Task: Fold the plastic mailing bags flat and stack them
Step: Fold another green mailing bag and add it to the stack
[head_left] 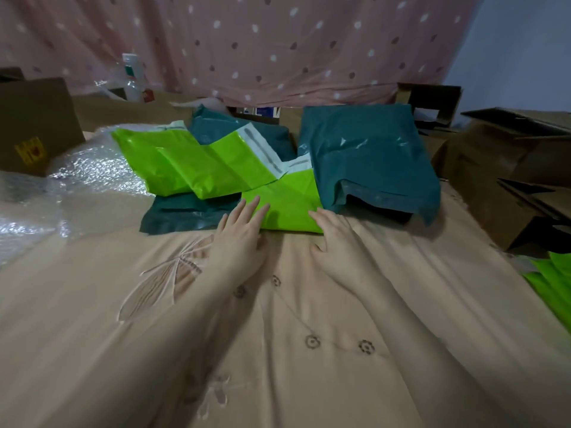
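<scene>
1. The left hand [239, 234] lies flat, fingers straight and slightly spread, tips on the near left edge of a bright green plastic mailing bag [287, 205].
2. The right hand [335, 239] has loosely spread fingers holding nothing, tips at the bag's near right corner.
3. The bag lies mid-bed on the beige embroidered bedspread [278, 335], partly under a dark teal plastic bag [367, 156].
4. Slide it clear towards the near edge first, then press creases outward with flat palms.

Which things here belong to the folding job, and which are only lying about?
For the job: lime green mailing bags, teal mailing bags, left hand, right hand.

Lying about: bubble wrap, cardboard boxes, plastic bottle.
</scene>
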Tool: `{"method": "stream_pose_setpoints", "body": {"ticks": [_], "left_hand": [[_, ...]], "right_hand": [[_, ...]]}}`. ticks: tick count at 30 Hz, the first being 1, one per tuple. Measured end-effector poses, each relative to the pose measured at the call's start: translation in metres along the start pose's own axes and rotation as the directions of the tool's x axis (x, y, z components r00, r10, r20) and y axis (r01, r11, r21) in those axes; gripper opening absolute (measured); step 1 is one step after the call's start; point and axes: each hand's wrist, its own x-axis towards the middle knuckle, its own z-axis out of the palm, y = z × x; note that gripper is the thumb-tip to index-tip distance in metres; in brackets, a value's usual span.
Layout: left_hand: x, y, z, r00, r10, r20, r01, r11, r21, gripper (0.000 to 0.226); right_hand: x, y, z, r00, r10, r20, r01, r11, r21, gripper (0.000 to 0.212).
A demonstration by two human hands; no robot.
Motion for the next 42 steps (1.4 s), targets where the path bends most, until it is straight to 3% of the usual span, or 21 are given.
{"method": "stream_pose_setpoints", "body": {"ticks": [5, 11, 19, 25, 33, 36, 39, 42], "left_hand": [[0.022, -0.002, 0.014, 0.997, 0.058, -0.059, -0.057, 0.998, 0.006, 0.061], [0.023, 0.001, 0.016, 0.993, 0.072, -0.090, -0.073, 0.997, -0.005, 0.044], [-0.006, 0.021, -0.009, 0.980, 0.108, -0.169, -0.115, 0.993, -0.034, 0.038], [-0.043, 0.033, -0.025, 0.972, 0.098, -0.212, -0.105, 0.994, -0.024, 0.035], [-0.068, 0.046, -0.032, 0.988, -0.070, -0.139, 0.090, 0.985, 0.147, 0.037], [-0.064, 0.058, -0.028, 0.989, -0.010, -0.145, 0.039, 0.979, 0.202, 0.044], [-0.055, 0.077, -0.018, 0.997, 0.064, -0.031, -0.054, 0.961, 0.270, 0.063], [-0.046, 0.090, -0.001, 0.996, 0.071, 0.060, -0.085, 0.958, 0.274, 0.077]], "right_hand": [[0.023, 0.004, 0.017, 1.000, -0.007, -0.028, 0.007, 1.000, -0.011, 0.060], [0.029, 0.003, 0.019, 0.995, -0.011, -0.103, 0.006, 0.999, -0.043, 0.037], [-0.002, -0.012, -0.010, 0.988, -0.013, -0.152, 0.006, 0.999, -0.045, 0.036], [-0.043, -0.023, -0.029, 0.993, -0.030, -0.110, 0.052, 0.977, 0.207, 0.042], [-0.074, -0.018, -0.033, 0.967, 0.156, -0.199, -0.083, 0.939, 0.334, 0.040], [-0.069, -0.016, -0.032, 0.928, 0.358, -0.102, -0.248, 0.798, 0.549, 0.036], [-0.058, -0.010, -0.020, 0.800, 0.596, 0.066, -0.440, 0.509, 0.739, 0.034], [-0.047, 0.000, -0.004, 0.713, 0.674, 0.195, -0.461, 0.240, 0.854, 0.050]]}}
